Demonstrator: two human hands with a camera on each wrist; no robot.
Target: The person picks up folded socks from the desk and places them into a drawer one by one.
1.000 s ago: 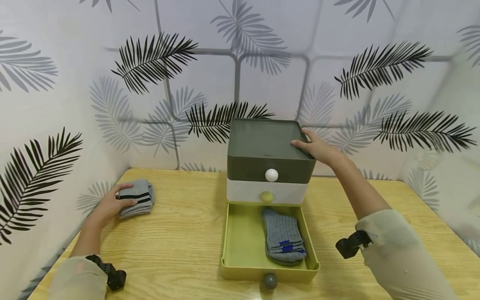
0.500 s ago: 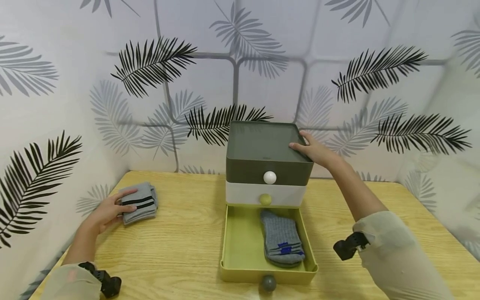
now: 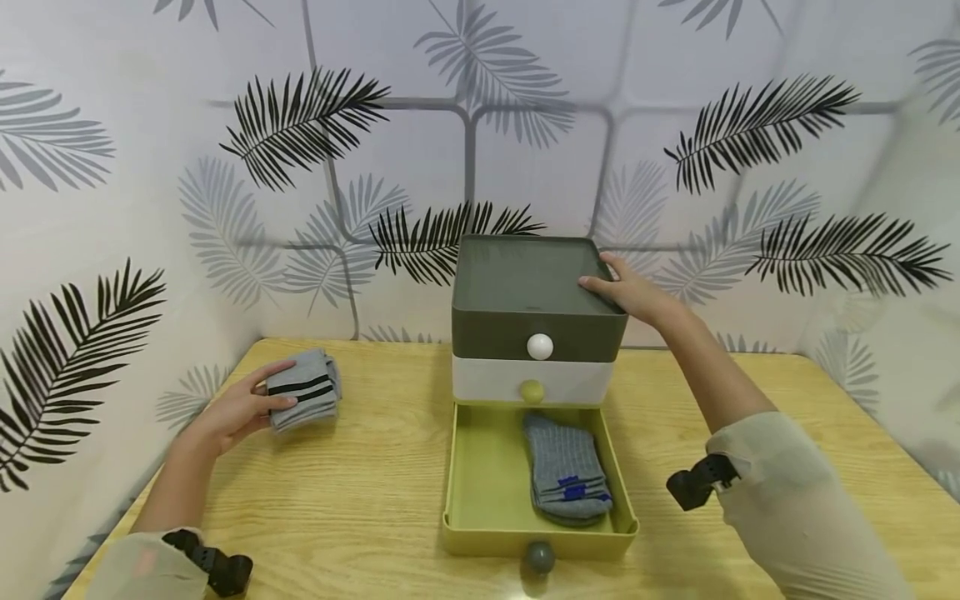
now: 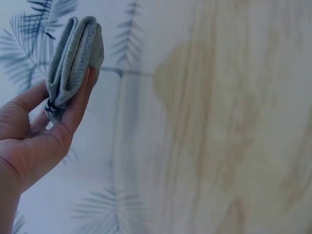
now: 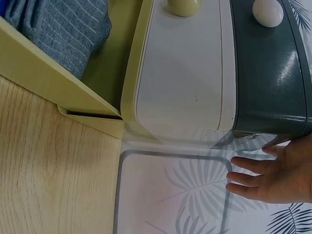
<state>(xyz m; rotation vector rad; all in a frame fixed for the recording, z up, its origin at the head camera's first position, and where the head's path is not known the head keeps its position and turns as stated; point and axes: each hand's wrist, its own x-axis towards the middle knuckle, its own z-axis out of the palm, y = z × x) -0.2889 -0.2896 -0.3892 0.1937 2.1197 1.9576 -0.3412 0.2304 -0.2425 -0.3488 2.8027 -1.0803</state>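
My left hand pinches a folded pair of grey socks with two black stripes, thumb on one side and fingers on the other. In the left wrist view the folded socks show their stacked layers, upright between the fingers. My right hand rests at the right edge of the drawer unit's dark grey top. Seen from the right wrist, its fingers are straight and spread beside the unit. The bottom yellow-green drawer stands pulled out, with folded dark grey ribbed socks on its right side.
Above the pulled-out drawer are a white drawer with a yellow-green knob and a dark grey drawer with a white knob, both closed. A wooden table bears the unit. Leaf-patterned cloth hangs behind and at the sides.
My left hand has shifted its hold on the striped socks and brought them to the right, raised off the table. The right hand stays at the unit's top edge.
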